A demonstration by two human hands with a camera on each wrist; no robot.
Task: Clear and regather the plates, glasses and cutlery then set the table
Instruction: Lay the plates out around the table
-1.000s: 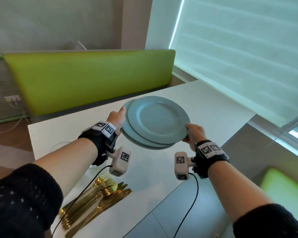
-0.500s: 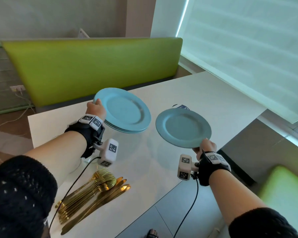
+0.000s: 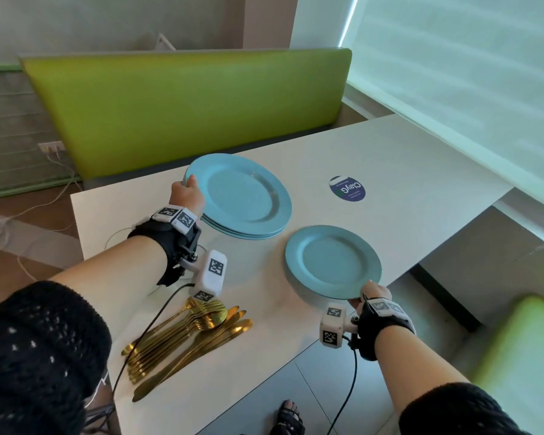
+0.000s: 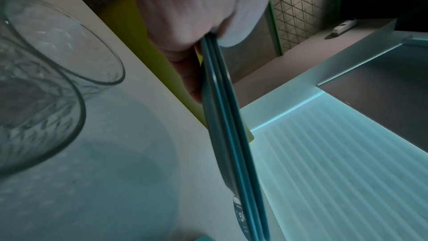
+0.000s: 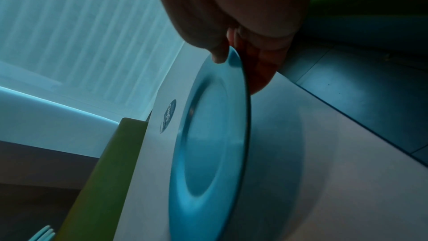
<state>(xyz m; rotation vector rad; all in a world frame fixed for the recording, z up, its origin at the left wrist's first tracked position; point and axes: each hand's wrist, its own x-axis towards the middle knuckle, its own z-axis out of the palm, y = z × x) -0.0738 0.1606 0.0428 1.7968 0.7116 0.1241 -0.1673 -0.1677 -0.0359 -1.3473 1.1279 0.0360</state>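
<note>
My left hand (image 3: 187,194) grips the near-left rim of a stack of blue plates (image 3: 242,196), held just above the white table (image 3: 405,158); the left wrist view shows the stacked plates (image 4: 228,131) edge-on, thumb on top and fingers beneath. My right hand (image 3: 369,293) pinches the near rim of a single blue plate (image 3: 332,262), held low over the table's right front edge. In the right wrist view that single plate (image 5: 208,153) hovers slightly above the surface with its shadow under it. A pile of gold cutlery (image 3: 182,337) lies near the front-left. Clear glasses (image 4: 46,72) stand to the left of my left hand.
A green bench back (image 3: 186,111) runs along the table's far side, and a green seat (image 3: 522,343) is at lower right. A round dark sticker (image 3: 347,188) is on the table beyond the single plate. A window blind (image 3: 468,73) fills the right. Cables trail from both wrists.
My right hand took the top plate off the stack and carried it right and down to the table's front edge. My left hand moved the remaining stack left and lower.
</note>
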